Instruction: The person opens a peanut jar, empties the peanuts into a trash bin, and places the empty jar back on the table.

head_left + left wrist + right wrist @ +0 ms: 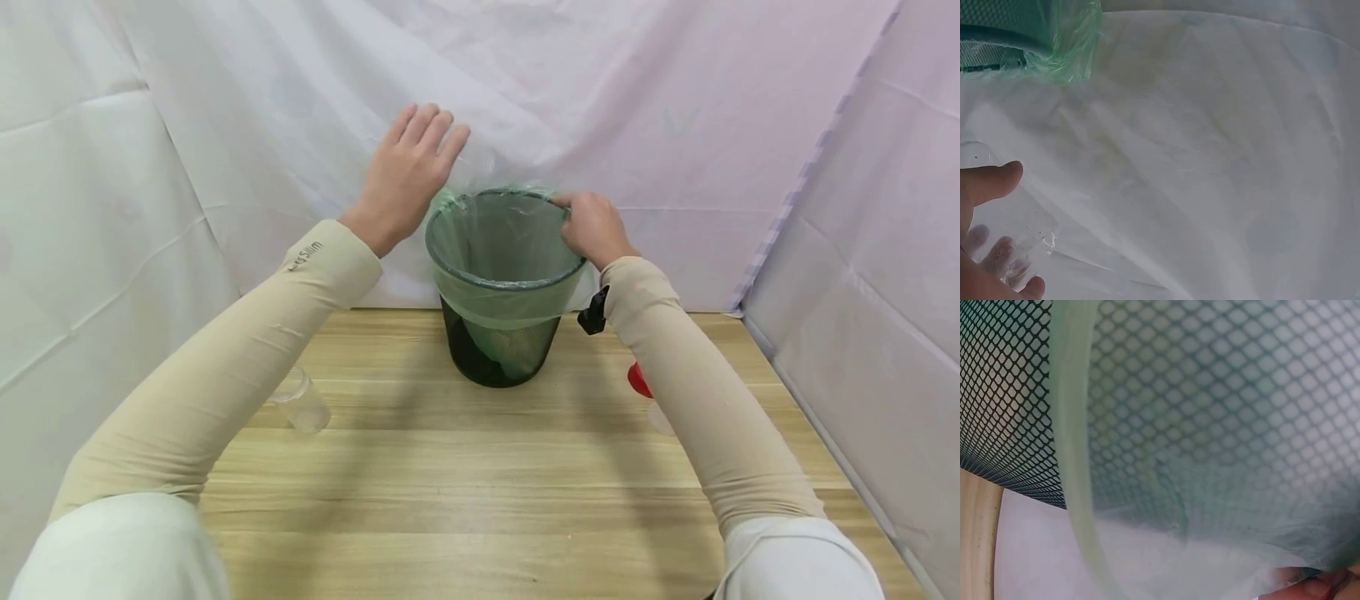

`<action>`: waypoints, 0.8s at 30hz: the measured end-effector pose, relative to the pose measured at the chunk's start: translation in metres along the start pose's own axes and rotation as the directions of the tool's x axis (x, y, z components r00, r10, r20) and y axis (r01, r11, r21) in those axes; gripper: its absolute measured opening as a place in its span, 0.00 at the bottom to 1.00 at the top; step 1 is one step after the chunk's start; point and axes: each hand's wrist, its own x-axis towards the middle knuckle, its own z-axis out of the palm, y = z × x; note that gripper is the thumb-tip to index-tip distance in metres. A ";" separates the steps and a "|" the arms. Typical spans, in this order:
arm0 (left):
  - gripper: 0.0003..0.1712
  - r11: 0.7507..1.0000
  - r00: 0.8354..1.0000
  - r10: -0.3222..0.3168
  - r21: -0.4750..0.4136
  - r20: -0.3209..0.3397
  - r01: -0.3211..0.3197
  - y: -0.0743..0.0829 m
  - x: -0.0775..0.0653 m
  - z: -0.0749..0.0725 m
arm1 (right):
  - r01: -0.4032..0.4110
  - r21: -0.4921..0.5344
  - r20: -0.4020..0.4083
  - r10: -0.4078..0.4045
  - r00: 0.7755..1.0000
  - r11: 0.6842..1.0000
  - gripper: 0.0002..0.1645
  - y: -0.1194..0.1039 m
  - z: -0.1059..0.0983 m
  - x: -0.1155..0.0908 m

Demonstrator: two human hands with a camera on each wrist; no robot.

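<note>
A black mesh trash can [468,354] stands near the back of the table, with a thin green trash bag [487,308] folded over its rim. My right hand [596,229] grips the can's rim at the back right, over the bag; in the right wrist view its fingertips [1316,587] show at the lower right corner. Raised above the can's left side, my left hand [408,179] holds a clear plastic container [1038,228]. Its thumb is on the near side, and the other fingers show through the plastic. The container's exact shape is hard to make out.
A clear jar [303,404] lies tilted on the wooden table [457,492] at the left. At the right, a red lid [639,380] and a clear container [660,418] are partly hidden by the right forearm. White cloth [675,100] hangs behind and at both sides.
</note>
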 end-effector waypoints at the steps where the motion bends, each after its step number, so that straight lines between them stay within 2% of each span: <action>1: 0.27 1.000 1.000 -0.021 -0.001 -0.011 0.021 -0.001 0.000 -0.001 | -0.003 0.001 0.001 0.003 1.000 1.000 0.39 0.000 0.000 0.000; 5: 0.28 0.996 0.996 -0.089 -0.015 -0.021 0.089 -0.003 0.000 -0.003 | -0.013 0.008 0.008 0.013 1.000 1.000 0.39 -0.002 0.001 0.000; 9: 0.26 0.993 0.994 -0.107 -0.052 -0.009 0.106 -0.001 -0.004 0.000 | -0.020 0.014 0.009 0.020 1.000 1.000 0.39 -0.002 0.002 0.001; 13: 0.23 0.993 0.998 -0.067 -0.092 -0.004 0.067 0.003 -0.013 0.008 | -0.016 0.008 -0.004 0.016 1.000 1.000 0.39 -0.001 0.002 0.001; 18: 0.24 0.997 1.000 0.004 -0.073 0.031 -0.002 0.009 -0.024 0.016 | -0.013 0.013 -0.006 0.013 1.000 1.000 0.39 -0.001 0.002 0.001; 21: 0.25 0.998 0.998 0.025 -0.066 0.049 -0.021 0.010 -0.026 0.017 | -0.015 0.016 -0.006 0.015 1.000 1.000 0.39 -0.001 0.002 0.001; 24: 0.26 0.998 0.999 0.025 -0.062 0.040 -0.023 0.007 -0.025 0.015 | -0.016 0.017 -0.006 0.016 1.000 1.000 0.40 -0.002 0.002 0.001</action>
